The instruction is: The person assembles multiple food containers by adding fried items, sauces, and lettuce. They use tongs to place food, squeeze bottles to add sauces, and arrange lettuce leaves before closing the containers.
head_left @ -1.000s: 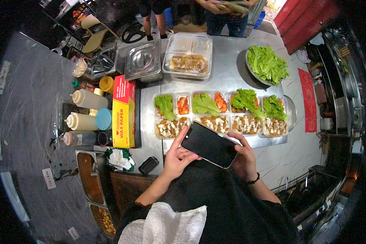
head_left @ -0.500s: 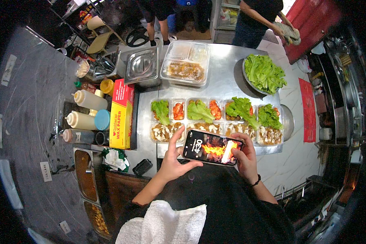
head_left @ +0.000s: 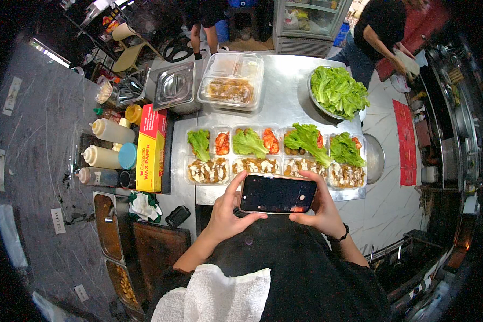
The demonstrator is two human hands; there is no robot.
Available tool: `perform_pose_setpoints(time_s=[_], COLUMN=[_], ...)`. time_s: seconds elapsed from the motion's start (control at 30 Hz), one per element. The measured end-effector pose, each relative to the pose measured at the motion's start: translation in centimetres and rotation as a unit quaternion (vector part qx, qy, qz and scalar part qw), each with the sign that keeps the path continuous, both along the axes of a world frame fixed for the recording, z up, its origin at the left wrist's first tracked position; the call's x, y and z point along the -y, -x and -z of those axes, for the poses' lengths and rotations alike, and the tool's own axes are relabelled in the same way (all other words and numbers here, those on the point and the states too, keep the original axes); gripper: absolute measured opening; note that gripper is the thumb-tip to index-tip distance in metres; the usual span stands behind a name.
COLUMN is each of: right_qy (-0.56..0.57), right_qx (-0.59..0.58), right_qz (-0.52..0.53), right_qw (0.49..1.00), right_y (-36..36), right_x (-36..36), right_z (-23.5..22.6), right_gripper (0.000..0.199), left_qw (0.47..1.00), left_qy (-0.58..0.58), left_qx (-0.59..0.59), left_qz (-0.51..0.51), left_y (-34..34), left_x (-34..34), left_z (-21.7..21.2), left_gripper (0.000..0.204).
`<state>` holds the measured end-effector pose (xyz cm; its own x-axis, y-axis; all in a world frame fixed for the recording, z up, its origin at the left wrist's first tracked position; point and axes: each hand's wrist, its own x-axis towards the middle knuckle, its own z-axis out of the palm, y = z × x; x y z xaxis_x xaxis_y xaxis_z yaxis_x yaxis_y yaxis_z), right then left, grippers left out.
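Between my two hands a smartphone (head_left: 277, 194) is held sideways, its screen mostly dark with small icons. My left hand (head_left: 228, 214) grips its left end, thumb along the lower edge and index finger at the top corner. On the right end, my right hand (head_left: 324, 210) holds it the same way. Just beyond the phone stand several clear meal trays in a row. Each tray (head_left: 208, 170) holds sauced meat drizzled with white, a leaf of lettuce (head_left: 250, 143) and a red side dish (head_left: 271, 140). The phone hides part of the middle trays' near edge.
A bowl of lettuce (head_left: 338, 92) stands at the far right of the steel table (head_left: 284, 75). Stacked clear trays (head_left: 232, 80), a lidded steel pan (head_left: 175, 85), a wax paper box (head_left: 151, 150) and squeeze bottles (head_left: 111, 131) line the left. A co-worker (head_left: 381, 32) holds a cloth at the far right.
The phone's screen has gone from a bright lock picture to a mostly dark view. My right thumb has moved off the screen to the lower edge. The co-worker has shifted right.
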<state>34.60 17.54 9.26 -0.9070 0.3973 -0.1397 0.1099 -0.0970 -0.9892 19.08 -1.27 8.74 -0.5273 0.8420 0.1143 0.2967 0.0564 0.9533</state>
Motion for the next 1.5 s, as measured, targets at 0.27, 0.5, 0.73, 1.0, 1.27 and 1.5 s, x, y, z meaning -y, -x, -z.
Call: perform_pose_setpoints(time_s=[0.27, 0.5, 0.73, 1.0, 1.27, 1.5], right_qy=[0.087, 0.06, 0.04, -0.05, -0.042, -0.061], right_qx=[-0.038, -0.046, -0.197, -0.265, -0.329, -0.327], right_qz=[0.038, 0.079, 0.083, 0.181, 0.262, 0.28], right_qw=[0.995, 0.994, 0.976, 0.946, 0.906, 0.901], right_y=[-2.9, -5.0, -6.0, -6.1, -7.0, -6.4], right_x=[-0.2, 0.9, 0.7, 1.6, 3.0, 3.1], right_z=[-0.9, -6.2, -8.8, -11.2, -11.6, -12.5], right_gripper=[0.077, 0.071, 0.066, 0.077, 0.08, 0.077], left_qw=[1.0, 0.983, 0.931, 0.856, 0.893, 0.897], left_qy=[0.013, -0.053, -0.136, -0.108, -0.124, -0.115], left_qx=[-0.01, -0.175, -0.292, -0.403, -0.358, -0.346], left_qz=[0.002, -0.004, -0.173, -0.305, -0.242, -0.25], left_y=[-2.0, -3.5, -5.0, -6.3, -6.1, -6.6], left_x=[-0.2, 0.3, -1.5, -1.7, -2.3, -1.9], left_z=[-1.0, -3.7, -8.1, -9.6, -10.8, -10.5], left_gripper=[0.105, 0.115, 0.097, 0.048, 0.066, 0.068])
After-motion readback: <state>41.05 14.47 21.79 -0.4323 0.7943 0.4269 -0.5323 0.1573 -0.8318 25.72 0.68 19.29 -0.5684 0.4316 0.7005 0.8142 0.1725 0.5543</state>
